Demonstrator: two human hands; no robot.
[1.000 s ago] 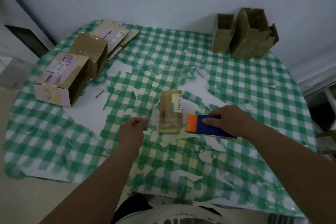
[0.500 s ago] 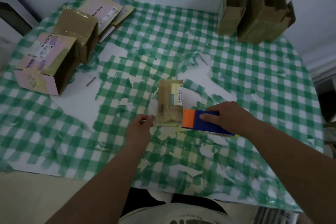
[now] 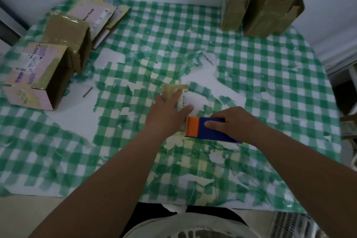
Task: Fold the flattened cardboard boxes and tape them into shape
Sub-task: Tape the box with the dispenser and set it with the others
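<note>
A small cardboard box (image 3: 171,91) with a barcode label lies in the middle of the green checked tablecloth (image 3: 251,75). My left hand (image 3: 167,115) lies flat on top of it, fingers straight, and covers most of it. My right hand (image 3: 231,123) grips a blue and orange tape dispenser (image 3: 202,127), its orange end held against the near right end of the box.
Two folded boxes (image 3: 38,75) stand at the left, with flattened boxes (image 3: 96,15) behind them. Open upright boxes (image 3: 264,4) stand at the back right against the wall. The tablecloth is torn in many places and shows white patches.
My left hand has moved from beside the box onto its top and now presses it down. The dispenser stays at the box's near end. The camera has tilted closer.
</note>
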